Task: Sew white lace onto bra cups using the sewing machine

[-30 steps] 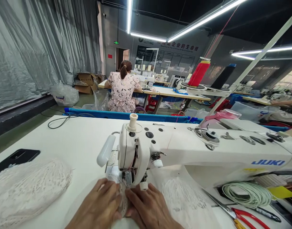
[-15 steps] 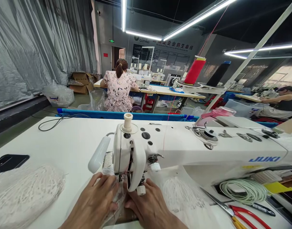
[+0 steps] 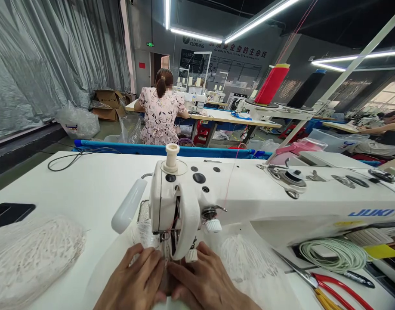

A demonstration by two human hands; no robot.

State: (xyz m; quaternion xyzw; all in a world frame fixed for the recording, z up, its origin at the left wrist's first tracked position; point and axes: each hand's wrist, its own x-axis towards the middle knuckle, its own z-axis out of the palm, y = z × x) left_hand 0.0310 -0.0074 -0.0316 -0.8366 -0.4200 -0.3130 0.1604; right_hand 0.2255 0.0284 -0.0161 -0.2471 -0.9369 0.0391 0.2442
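Below the head of a white sewing machine (image 3: 268,185), sheer white fabric (image 3: 103,267) with lacy trim lies under the presser foot. My left hand (image 3: 136,275) is left of the needle area, its fingers bent and closed on the fabric. My right hand (image 3: 207,275) is closed on the cloth just right of the foot, partly behind the machine's white guard and knob. Both thumbs are close together in front of the needle. White stringy fringe (image 3: 244,258) spreads under the machine arm beside my right hand. The needle tip is hidden.
A bundle of white lace (image 3: 32,258) and a black phone (image 3: 12,214) lie at left. Red-handled scissors (image 3: 339,288) and a pale green cord coil (image 3: 334,254) are at right. Red thread cone (image 3: 272,86) stands behind. One person (image 3: 162,110) sits ahead, another (image 3: 391,133) far right.
Both hands have shifted slightly, and my left hand is a little nearer my right. More lacy fabric shows beyond my left fingers, behind the foot. The camera view has tilted slightly.
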